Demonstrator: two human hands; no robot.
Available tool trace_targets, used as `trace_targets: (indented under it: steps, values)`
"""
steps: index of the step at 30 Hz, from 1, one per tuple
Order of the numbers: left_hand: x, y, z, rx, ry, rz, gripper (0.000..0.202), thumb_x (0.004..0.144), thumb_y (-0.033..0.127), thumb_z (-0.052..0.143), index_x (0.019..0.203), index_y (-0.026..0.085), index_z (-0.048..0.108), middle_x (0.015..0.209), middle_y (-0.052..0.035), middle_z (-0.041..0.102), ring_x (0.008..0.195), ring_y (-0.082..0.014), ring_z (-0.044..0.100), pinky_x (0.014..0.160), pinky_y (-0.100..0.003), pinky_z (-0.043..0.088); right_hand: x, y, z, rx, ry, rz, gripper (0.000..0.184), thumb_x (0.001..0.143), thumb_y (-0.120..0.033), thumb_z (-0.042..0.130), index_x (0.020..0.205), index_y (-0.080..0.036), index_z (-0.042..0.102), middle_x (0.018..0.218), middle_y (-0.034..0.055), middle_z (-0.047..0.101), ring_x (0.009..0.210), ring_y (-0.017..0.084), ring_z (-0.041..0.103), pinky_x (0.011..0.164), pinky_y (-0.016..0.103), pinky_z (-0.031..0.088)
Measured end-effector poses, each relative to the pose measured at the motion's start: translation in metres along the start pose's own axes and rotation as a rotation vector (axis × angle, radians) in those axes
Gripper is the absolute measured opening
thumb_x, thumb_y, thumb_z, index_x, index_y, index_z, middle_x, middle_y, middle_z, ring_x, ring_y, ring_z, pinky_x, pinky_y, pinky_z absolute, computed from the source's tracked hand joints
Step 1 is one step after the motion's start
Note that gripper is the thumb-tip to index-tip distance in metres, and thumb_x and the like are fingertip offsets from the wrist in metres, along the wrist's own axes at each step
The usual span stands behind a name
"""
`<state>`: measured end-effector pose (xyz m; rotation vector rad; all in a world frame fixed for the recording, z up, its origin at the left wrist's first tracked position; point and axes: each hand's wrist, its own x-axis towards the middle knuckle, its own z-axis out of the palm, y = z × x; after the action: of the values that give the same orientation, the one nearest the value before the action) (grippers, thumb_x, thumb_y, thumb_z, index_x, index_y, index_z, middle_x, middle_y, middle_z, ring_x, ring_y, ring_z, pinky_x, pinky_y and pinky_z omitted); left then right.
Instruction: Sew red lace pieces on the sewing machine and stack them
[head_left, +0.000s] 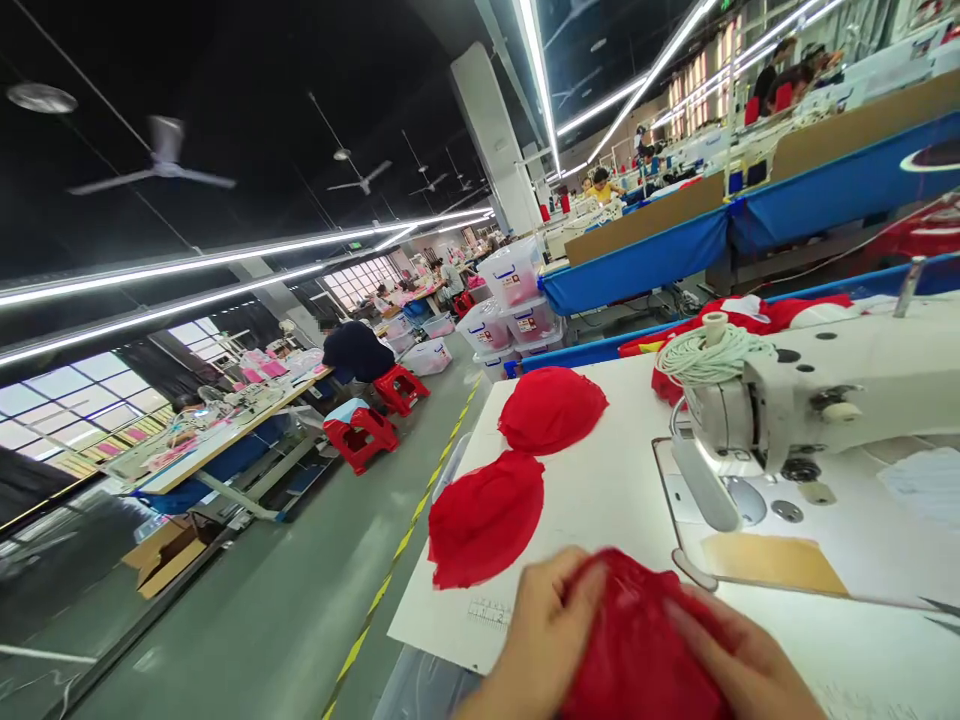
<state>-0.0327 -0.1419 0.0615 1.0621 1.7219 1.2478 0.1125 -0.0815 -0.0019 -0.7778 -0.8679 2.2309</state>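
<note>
Both my hands hold a red lace fabric piece (637, 650) at the near edge of the white sewing table (600, 480). My left hand (536, 640) grips its left side with fingers curled. My right hand (742, 665) clasps its right side. Two more red cup-shaped fabric pieces lie on the table ahead, one near (484, 520) and one farther (551, 408). A white sewing machine (810, 400) stands to the right, with a coil of white cord (709, 355) on top of it.
A pile of red fabric (750, 315) lies behind the machine. Stacked clear plastic bins (510, 300) stand in the aisle. A person in dark clothes (356, 350) sits on a red stool (401, 385) at a table on the left. A yellow floor line (397, 560) runs beside my table.
</note>
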Motion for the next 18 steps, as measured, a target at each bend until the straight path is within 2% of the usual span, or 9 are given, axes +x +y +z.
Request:
trace_targets:
  steps: [2, 3, 5, 7, 10, 12, 14, 16, 18]
  values:
    - [0.011, 0.004, 0.0, -0.353, -0.002, -0.244, 0.03, 0.076, 0.046, 0.069, 0.074, 0.016, 0.067, 0.065, -0.0002, 0.061, 0.06, -0.0116, 0.054, 0.059, -0.022, 0.042, 0.002, -0.002, -0.005, -0.021, 0.024, 0.012, 0.047, 0.071, -0.056, 0.069, 0.103, -0.021, 0.069, 0.08, 0.0047, 0.073, 0.079, 0.027, 0.069, 0.069, 0.035, 0.055]
    - [0.017, 0.004, 0.0, -0.484, -0.026, -0.304, 0.027, 0.075, 0.042, 0.072, 0.079, 0.015, 0.068, 0.07, -0.001, 0.064, 0.063, -0.0117, 0.057, 0.062, -0.022, 0.044, 0.003, -0.004, -0.01, -0.064, 0.033, 0.001, 0.046, 0.074, -0.057, 0.066, 0.103, -0.022, 0.068, 0.08, 0.0043, 0.073, 0.076, 0.025, 0.068, 0.066, 0.033, 0.055]
    - [0.027, 0.0, 0.003, -0.663, -0.118, -0.355, 0.023, 0.076, 0.035, 0.073, 0.086, 0.014, 0.069, 0.081, -0.0039, 0.069, 0.072, -0.0129, 0.061, 0.071, -0.023, 0.047, 0.005, -0.008, -0.021, -0.221, 0.049, -0.071, 0.044, 0.077, -0.06, 0.061, 0.099, -0.023, 0.069, 0.081, 0.0033, 0.072, 0.073, 0.022, 0.066, 0.063, 0.028, 0.053]
    - [0.034, -0.005, 0.008, -0.761, -0.19, -0.338, 0.02, 0.079, 0.03, 0.07, 0.091, 0.013, 0.07, 0.087, -0.0058, 0.07, 0.078, -0.0138, 0.064, 0.076, -0.024, 0.048, 0.005, -0.013, -0.031, -0.412, 0.091, -0.166, 0.043, 0.079, -0.06, 0.057, 0.095, -0.023, 0.069, 0.079, 0.0027, 0.071, 0.072, 0.02, 0.064, 0.062, 0.025, 0.051]
    - [0.04, -0.012, 0.017, -0.842, -0.218, -0.299, 0.016, 0.082, 0.026, 0.067, 0.092, 0.014, 0.071, 0.089, -0.0049, 0.072, 0.082, -0.0142, 0.065, 0.079, -0.024, 0.047, 0.001, -0.019, -0.04, -0.539, 0.215, -0.278, 0.044, 0.083, -0.059, 0.05, 0.103, -0.023, 0.064, 0.086, 0.0041, 0.071, 0.079, 0.022, 0.065, 0.068, 0.026, 0.052]
    - [0.043, -0.012, 0.024, -0.849, -0.258, -0.309, 0.014, 0.081, 0.025, 0.068, 0.09, 0.014, 0.071, 0.086, -0.0034, 0.072, 0.08, -0.0139, 0.065, 0.078, -0.023, 0.047, -0.003, -0.024, -0.039, -0.536, 0.331, -0.334, 0.046, 0.084, -0.059, 0.048, 0.112, -0.024, 0.059, 0.107, 0.0064, 0.069, 0.099, 0.025, 0.062, 0.083, 0.031, 0.05]
    - [0.046, -0.008, 0.031, -0.823, -0.312, -0.34, 0.014, 0.08, 0.025, 0.068, 0.088, 0.014, 0.071, 0.083, -0.0027, 0.071, 0.078, -0.0134, 0.064, 0.075, -0.022, 0.046, -0.007, -0.03, -0.036, -0.514, 0.399, -0.344, 0.048, 0.083, -0.06, 0.047, 0.116, -0.026, 0.057, 0.126, 0.0067, 0.061, 0.12, 0.026, 0.051, 0.1, 0.037, 0.04]
    - [0.048, -0.005, 0.037, -0.791, -0.349, -0.367, 0.016, 0.079, 0.025, 0.069, 0.089, 0.013, 0.071, 0.084, -0.0034, 0.071, 0.077, -0.0135, 0.064, 0.074, -0.022, 0.046, -0.009, -0.036, -0.032, -0.453, 0.381, -0.307, 0.049, 0.082, -0.06, 0.05, 0.117, -0.026, 0.058, 0.128, 0.0067, 0.059, 0.124, 0.027, 0.048, 0.105, 0.04, 0.035]
    - [0.049, -0.003, 0.039, -0.729, -0.385, -0.374, 0.018, 0.078, 0.027, 0.071, 0.09, 0.013, 0.071, 0.086, -0.0042, 0.071, 0.078, -0.0136, 0.063, 0.075, -0.022, 0.046, -0.008, -0.041, -0.03, -0.351, 0.266, -0.28, 0.049, 0.079, -0.059, 0.056, 0.112, -0.024, 0.062, 0.116, 0.0077, 0.066, 0.113, 0.028, 0.056, 0.094, 0.038, 0.045]
